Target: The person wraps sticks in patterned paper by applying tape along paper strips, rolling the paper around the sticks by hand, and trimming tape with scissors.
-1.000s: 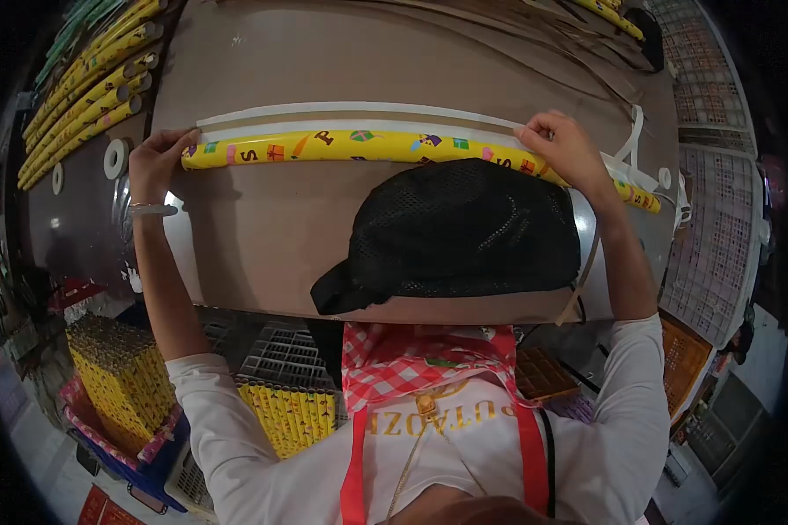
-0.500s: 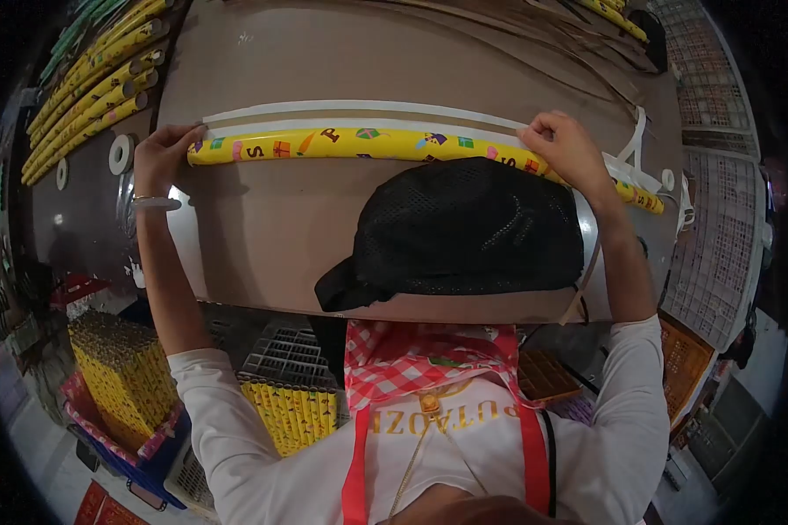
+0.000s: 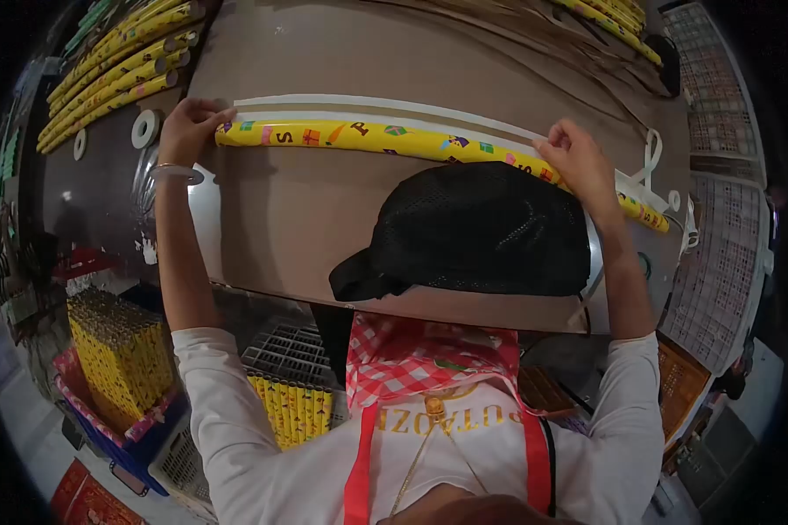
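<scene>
A yellow printed tube lies across the table with a white strip along its far edge. My left hand pinches the left end of the strip beside the tube's end. Near the right part of the tube, my right hand has thumb and fingers closed on the strip and rests over the tube. The black cap of the head fills the middle of the view and hides the near side of the tube there.
More yellow tubes lie at the upper left, near white tape rolls. Brown strips spread over the far right of the table. Bundled yellow tubes stand in a blue crate below left.
The view has shifted a little, so the table and tube sit further right. Both hands keep their hold on the strip.
</scene>
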### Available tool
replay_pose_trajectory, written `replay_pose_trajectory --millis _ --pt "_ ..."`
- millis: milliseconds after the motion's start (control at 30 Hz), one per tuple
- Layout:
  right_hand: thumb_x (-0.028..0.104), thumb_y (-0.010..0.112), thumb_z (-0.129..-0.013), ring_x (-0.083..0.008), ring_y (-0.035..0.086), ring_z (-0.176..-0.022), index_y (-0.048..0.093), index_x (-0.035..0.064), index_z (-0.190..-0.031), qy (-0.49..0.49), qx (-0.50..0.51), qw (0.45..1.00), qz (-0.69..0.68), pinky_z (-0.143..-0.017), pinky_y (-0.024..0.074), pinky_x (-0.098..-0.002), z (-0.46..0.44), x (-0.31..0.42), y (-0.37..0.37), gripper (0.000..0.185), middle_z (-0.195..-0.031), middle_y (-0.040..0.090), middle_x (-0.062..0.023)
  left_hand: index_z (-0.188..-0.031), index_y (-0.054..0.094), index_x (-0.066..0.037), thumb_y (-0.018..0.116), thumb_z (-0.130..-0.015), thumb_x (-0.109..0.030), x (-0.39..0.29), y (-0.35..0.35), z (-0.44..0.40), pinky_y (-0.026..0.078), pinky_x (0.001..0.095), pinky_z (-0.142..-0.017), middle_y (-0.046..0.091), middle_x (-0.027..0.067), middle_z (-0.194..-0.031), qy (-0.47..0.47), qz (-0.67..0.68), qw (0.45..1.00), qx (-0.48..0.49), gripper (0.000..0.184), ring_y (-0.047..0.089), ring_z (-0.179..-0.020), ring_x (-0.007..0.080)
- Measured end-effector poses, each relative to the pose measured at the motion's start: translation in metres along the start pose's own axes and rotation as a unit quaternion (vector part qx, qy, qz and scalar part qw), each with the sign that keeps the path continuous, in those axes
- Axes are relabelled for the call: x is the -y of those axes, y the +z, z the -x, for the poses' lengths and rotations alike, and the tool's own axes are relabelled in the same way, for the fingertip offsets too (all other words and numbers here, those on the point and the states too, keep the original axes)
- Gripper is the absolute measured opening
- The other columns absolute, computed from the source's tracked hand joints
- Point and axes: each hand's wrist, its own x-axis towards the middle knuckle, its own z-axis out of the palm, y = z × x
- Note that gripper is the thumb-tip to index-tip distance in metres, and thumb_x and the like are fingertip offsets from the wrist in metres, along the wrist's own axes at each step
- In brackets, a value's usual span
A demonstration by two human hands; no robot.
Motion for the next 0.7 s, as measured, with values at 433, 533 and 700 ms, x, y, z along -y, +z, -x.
replay_pose_trajectory --millis 433,533,700 --pt "0.029 0.064 -0.073 -0.0227 0.054 -0.083 0.057 0.0104 -0.080 -0.090 -0.070 0.989 0.092 -0.072 0.0366 -0.0393 0.004 0.002 -0.002 0.021 -0.084 0.054 -0.0054 -0.095 0.062 -0.002 0.071 -0.072 -0.018 0.009 0.000 -0.002 0.048 0.0235 -0.069 0.063 0.0041 -0.085 0.025 -0.027 0.999 0.008 0.029 0.058 -0.076 0.0117" --pt "0.026 0.064 -0.073 -0.0220 0.053 -0.081 0.058 0.0117 -0.079 -0.130 -0.085 0.980 0.122 -0.070 0.0360 -0.0377 0.007 0.024 -0.012 0.017 -0.080 0.053 -0.0045 -0.094 0.063 0.000 0.070 -0.073 -0.017 0.018 0.002 -0.007 0.048 0.0234 -0.070 0.064 0.0049 -0.085 0.031 0.003 0.999 0.008 0.027 0.059 -0.076 0.0111" --pt "0.025 0.067 -0.070 -0.0195 0.052 -0.075 0.057 0.0145 -0.075 -0.357 -0.130 0.920 0.094 -0.066 0.0353 -0.0335 -0.013 0.075 -0.005 0.015 -0.073 0.050 -0.0005 -0.087 0.066 -0.003 0.073 -0.068 -0.023 0.010 0.000 -0.002 0.047 0.0236 -0.067 0.065 0.0049 -0.076 0.055 -0.022 0.998 0.001 0.028 0.060 -0.069 0.0108"
